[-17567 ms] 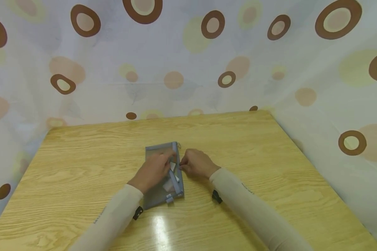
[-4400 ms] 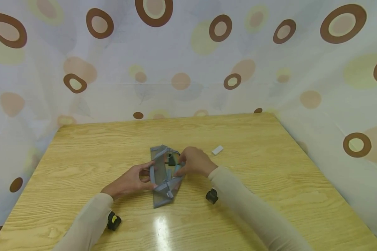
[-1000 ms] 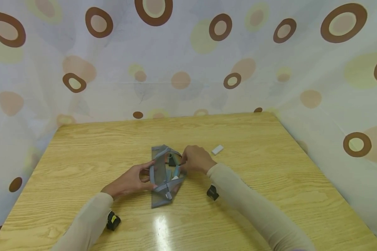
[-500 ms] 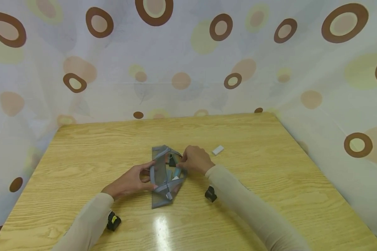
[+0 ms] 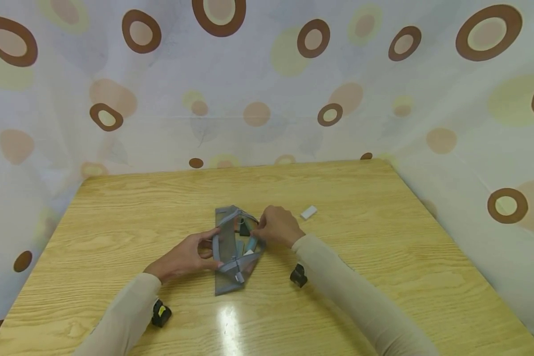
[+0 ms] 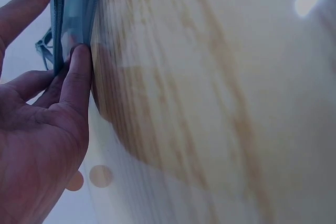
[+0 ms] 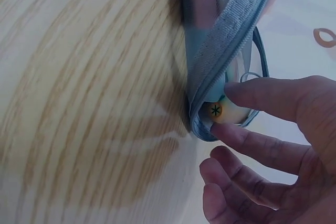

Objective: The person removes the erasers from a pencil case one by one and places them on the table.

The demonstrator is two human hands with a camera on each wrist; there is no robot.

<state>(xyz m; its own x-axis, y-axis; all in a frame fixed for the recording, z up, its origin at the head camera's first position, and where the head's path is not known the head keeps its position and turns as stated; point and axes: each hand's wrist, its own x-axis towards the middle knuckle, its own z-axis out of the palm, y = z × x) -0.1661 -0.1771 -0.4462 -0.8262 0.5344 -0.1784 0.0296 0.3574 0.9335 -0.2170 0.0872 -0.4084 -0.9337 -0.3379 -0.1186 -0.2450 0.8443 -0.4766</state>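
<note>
In the head view, a grey-blue mesh zip pouch (image 5: 224, 284) lies on the table with its mouth spread wide. My left hand (image 5: 184, 254) grips the left edge of the mouth between thumb and fingers. At the right side of the mouth, my right hand (image 5: 279, 226) pinches a light-blue item (image 5: 251, 243). Between the thumb and forefinger in the right wrist view shows a small round orange print (image 7: 215, 109) with a dark star. The item's kind is unclear. A dark item (image 5: 244, 228) and a white piece (image 5: 248, 252) also show inside the pouch.
A small white block (image 5: 308, 212) lies on the wooden table (image 5: 360, 198), just beyond my right hand. A dotted white curtain (image 5: 258, 74) hangs behind the table and along its sides. Light reflects off the tabletop near the front.
Long ago both hands worked at the pouch's narrow zip edge; now its mouth is spread wide. The white block has since appeared on the table. Over the last second almost nothing has moved.
</note>
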